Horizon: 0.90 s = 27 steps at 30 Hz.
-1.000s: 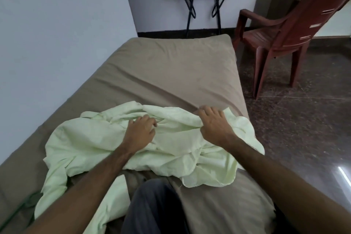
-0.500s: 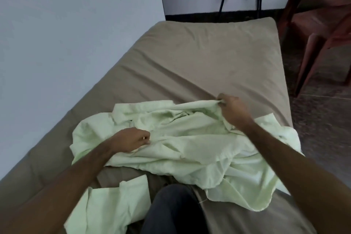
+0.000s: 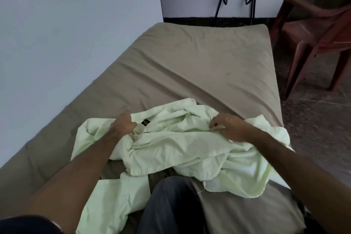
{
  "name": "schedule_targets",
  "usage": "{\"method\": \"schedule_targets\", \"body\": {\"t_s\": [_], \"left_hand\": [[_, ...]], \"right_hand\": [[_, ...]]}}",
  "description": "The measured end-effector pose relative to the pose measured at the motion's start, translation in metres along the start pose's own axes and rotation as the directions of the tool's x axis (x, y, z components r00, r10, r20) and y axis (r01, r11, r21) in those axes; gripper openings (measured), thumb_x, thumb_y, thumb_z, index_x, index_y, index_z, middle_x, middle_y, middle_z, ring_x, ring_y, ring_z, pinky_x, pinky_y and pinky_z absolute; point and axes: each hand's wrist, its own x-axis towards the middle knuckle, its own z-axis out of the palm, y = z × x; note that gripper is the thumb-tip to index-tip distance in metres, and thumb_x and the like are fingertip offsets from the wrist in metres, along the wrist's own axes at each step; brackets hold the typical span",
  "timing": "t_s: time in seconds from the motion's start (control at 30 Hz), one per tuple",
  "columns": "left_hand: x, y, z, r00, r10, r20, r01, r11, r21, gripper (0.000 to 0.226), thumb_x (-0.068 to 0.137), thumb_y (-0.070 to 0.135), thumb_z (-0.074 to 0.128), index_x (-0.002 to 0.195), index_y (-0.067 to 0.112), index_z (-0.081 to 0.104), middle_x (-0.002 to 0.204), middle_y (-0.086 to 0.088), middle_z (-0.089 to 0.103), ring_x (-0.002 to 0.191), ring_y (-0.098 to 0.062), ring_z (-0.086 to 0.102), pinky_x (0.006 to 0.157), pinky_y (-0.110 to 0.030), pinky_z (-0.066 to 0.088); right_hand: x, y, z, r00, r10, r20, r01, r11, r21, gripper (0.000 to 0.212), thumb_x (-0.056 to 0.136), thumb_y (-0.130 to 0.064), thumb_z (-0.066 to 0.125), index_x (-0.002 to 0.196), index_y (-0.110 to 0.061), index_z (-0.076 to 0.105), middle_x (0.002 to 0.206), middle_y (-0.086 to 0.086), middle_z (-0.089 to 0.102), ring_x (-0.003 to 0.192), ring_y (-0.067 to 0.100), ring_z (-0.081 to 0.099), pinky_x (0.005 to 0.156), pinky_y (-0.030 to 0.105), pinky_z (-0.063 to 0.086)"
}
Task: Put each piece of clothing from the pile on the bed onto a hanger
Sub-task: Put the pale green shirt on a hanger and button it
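Pinching the green shirt point(image 3: 171, 144) at its collar, left hand point(image 3: 123, 125) and right hand point(image 3: 228, 127); bunched cloth could snag any hanger, none visible.

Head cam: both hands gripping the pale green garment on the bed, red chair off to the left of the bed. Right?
One thing is off: the red chair stands to the right of the bed, not the left; the head view shows it. The rest holds: the left hand and the right hand each have a grip on the pale green garment lying on the bed.
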Motion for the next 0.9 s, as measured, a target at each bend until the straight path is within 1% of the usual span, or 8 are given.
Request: {"method": "schedule_targets", "body": {"t_s": [0.1,0.17,0.37,0.47,0.57,0.67,0.77,0.9], "left_hand": [[-0.001,0.006,-0.017,0.989,0.072,-0.130,-0.080,0.995,-0.062,0.023,0.091,0.010,0.056,0.112,0.005,0.064,0.119,-0.019,0.066,0.111,-0.036,0.060,0.091,-0.038,0.047],[-0.012,0.025,-0.043,0.954,0.138,-0.266,-0.176,0.976,-0.126,0.015,0.095,0.010,0.054,0.101,0.006,0.067,0.105,-0.018,0.069,0.101,-0.035,0.063,0.081,-0.037,0.045],[-0.077,0.131,-0.163,0.681,0.409,-0.607,-0.652,0.715,-0.251,0.010,0.098,0.015,0.058,0.098,0.012,0.067,0.092,0.003,0.070,0.087,-0.010,0.064,0.081,-0.023,0.048],[-0.132,0.190,-0.230,0.484,0.552,-0.679,-0.846,0.493,-0.202,0.013,0.097,0.008,0.056,0.098,0.013,0.068,0.090,0.010,0.068,0.082,0.003,0.059,0.077,-0.011,0.042],[-0.178,0.224,-0.295,0.315,0.658,-0.684,-0.935,0.340,-0.104,0.016,0.098,0.004,0.054,0.099,0.013,0.067,0.090,0.009,0.068,0.084,-0.001,0.062,0.078,-0.014,0.044],[-0.214,0.230,-0.354,0.172,0.714,-0.679,-0.962,0.271,0.042,0.020,0.097,0.003,0.052,0.102,0.017,0.064,0.091,0.012,0.066,0.086,-0.007,0.063,0.078,-0.020,0.047],[-0.228,0.223,-0.400,0.118,0.845,-0.521,-0.802,0.391,0.451,0.039,0.093,0.003,0.050,0.117,0.034,0.050,0.101,0.019,0.055,0.082,-0.014,0.060,0.068,-0.029,0.046],[-0.248,0.237,-0.440,0.095,0.965,-0.244,-0.541,0.255,0.802,0.013,0.102,0.051,0.038,0.104,0.054,0.051,0.092,0.029,0.043,0.105,-0.005,0.040,0.073,-0.011,0.028]], "right_hand": [[-0.005,-0.027,-0.014,0.946,0.116,0.303,-0.088,0.991,-0.106,0.032,0.090,-0.010,0.049,0.113,-0.023,0.066,0.113,-0.006,0.066,0.101,0.013,0.054,0.083,0.026,0.040],[-0.010,-0.041,-0.028,0.947,0.133,0.292,-0.093,0.985,-0.148,0.030,0.094,-0.014,0.049,0.118,-0.023,0.066,0.118,-0.002,0.066,0.100,0.015,0.055,0.081,0.023,0.036],[0.004,-0.093,-0.109,0.913,-0.050,-0.406,0.078,0.996,0.052,0.065,0.091,-0.017,0.069,0.148,-0.009,0.038,0.145,0.014,0.047,0.132,0.030,0.048,0.108,0.038,0.040],[0.002,-0.142,-0.173,0.858,-0.093,-0.505,0.181,0.975,0.128,0.086,0.086,-0.026,0.078,0.155,-0.013,0.027,0.153,0.011,0.038,0.139,0.025,0.038,0.117,0.038,0.031],[-0.027,-0.177,-0.240,0.855,-0.082,-0.512,0.286,0.898,0.334,0.058,0.082,-0.028,0.082,0.132,-0.024,0.054,0.127,0.003,0.065,0.115,0.020,0.063,0.100,0.042,0.052],[-0.073,-0.188,-0.294,0.847,-0.056,-0.529,0.276,0.897,0.346,0.017,0.085,-0.030,0.081,0.095,-0.019,0.073,0.093,0.007,0.077,0.077,0.015,0.072,0.073,0.036,0.058],[-0.116,-0.192,-0.351,0.704,-0.051,-0.708,0.220,0.964,0.148,0.019,0.089,-0.036,0.075,0.085,-0.017,0.074,0.072,0.002,0.070,0.062,0.005,0.060,0.063,0.036,0.052],[-0.169,-0.221,-0.430,0.537,-0.108,-0.837,0.016,0.993,-0.119,0.023,0.095,-0.026,0.067,0.080,-0.008,0.069,0.073,0.003,0.066,0.066,0.016,0.060,0.063,0.031,0.045]]}}
